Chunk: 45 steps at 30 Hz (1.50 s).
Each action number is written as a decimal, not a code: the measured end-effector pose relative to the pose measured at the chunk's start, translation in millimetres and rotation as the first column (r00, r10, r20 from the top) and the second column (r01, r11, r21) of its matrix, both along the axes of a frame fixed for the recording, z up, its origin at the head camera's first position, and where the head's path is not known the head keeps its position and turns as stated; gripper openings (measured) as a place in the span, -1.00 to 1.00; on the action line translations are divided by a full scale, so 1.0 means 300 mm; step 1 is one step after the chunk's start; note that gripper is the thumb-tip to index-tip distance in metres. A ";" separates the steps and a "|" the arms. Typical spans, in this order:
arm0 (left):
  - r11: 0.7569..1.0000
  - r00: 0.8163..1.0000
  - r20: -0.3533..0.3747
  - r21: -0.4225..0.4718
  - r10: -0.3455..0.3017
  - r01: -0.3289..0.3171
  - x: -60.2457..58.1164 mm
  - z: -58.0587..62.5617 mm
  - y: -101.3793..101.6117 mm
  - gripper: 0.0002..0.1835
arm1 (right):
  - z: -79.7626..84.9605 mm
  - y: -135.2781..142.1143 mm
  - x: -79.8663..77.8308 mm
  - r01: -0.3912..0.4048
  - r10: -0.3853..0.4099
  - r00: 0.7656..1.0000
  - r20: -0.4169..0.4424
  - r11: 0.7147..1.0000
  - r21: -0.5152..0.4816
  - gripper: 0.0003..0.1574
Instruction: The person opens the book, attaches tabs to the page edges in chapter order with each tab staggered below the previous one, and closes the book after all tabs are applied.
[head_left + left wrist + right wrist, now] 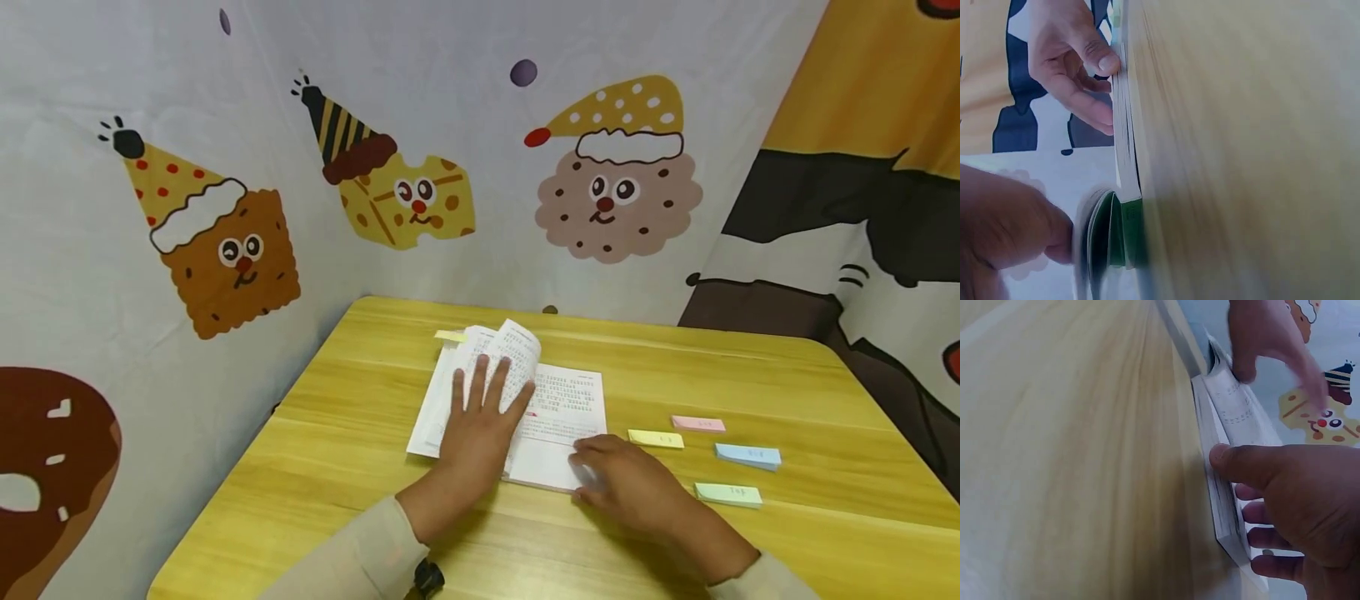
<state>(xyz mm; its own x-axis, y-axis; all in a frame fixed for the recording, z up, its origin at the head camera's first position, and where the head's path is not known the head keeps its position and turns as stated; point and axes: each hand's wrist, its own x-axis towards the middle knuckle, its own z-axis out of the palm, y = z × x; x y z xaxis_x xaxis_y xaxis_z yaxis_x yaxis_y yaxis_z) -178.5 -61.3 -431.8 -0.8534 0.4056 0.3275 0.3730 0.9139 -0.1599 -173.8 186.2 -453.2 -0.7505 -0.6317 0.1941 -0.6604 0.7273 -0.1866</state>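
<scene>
An open book (567, 392) with printed pages lies on the table. My left hand (480, 425) is spread over its left side, the straight fingers pressing a curling page. The green spine (1132, 234) shows in the left wrist view, where the left hand's lower part stands beside the bent pages. At the book's near right corner is my right hand (633, 483). In the right wrist view its thumb (1229, 459) lies against the page edges and its bent fingers (1257, 512) reach over the pages, gripping the book's edge.
Right of the book lie folded paper slips: yellow (656, 438), pink (698, 424), blue (747, 456) and green (728, 494). A yellow tab (451, 336) sticks out at the book's top left. A cartoon-printed cloth (495, 275) hangs behind the wooden table (330, 400).
</scene>
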 end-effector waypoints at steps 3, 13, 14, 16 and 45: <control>0.990 0.989 0.075 -0.054 -0.128 0.133 0.012 -0.006 0.006 -0.64 | 0.009 0.009 -0.007 -0.037 0.037 0.999 0.017 0.999 0.000 -0.61; 0.999 0.972 0.233 0.030 0.009 -0.017 0.029 -0.006 0.031 -0.12 | 0.052 0.007 -0.027 -0.068 0.045 0.980 -0.193 0.991 -0.115 -0.86; 1.000 0.972 0.235 0.020 0.004 -0.009 0.028 -0.006 0.032 -0.10 | 0.057 0.004 -0.029 -0.098 0.060 0.969 -0.242 0.984 -0.150 -0.83; 1.000 0.976 0.218 0.001 -0.008 0.008 0.026 -0.008 0.033 -0.14 | 0.064 -0.006 -0.031 -0.168 0.088 0.939 -0.332 0.961 -0.221 -0.83; 0.993 0.979 0.176 0.076 -0.099 0.087 0.013 -0.034 0.000 -0.78 | 0.000 0.021 -0.024 0.020 -0.017 0.998 0.054 0.998 -0.055 -0.60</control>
<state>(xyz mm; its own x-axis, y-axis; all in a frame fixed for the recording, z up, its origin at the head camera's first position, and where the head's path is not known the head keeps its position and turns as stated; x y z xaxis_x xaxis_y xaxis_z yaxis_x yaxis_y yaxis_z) -174.6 -61.3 -441.9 -0.8602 0.4680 0.2025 0.4739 0.8803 -0.0216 -180.9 192.6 -453.2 -0.7722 -0.6072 0.1871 -0.6350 0.7269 -0.2617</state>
